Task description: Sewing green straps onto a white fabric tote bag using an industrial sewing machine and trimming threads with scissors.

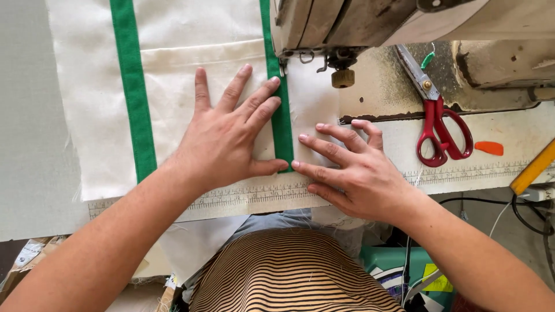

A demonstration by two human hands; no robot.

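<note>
Cream fabric (191,34) with two green strips lies flat on the sewing table. My left hand (225,136) presses flat on it, fingers spread, fingertips touching the right green strip (282,133). To the right of that strip, my right hand (347,167) rests on the cloth with its fingers spread and pointing left. The sewing machine head (358,23) sits just beyond both hands, its presser foot (283,66) over the green strip. Neither hand grips anything.
Red-handled scissors (440,127) lie on the machine bed to the right, next to an orange piece of chalk (489,148). A ruler strip (248,196) runs along the table's near edge. A yellow object (535,167) and cables (520,211) are at far right.
</note>
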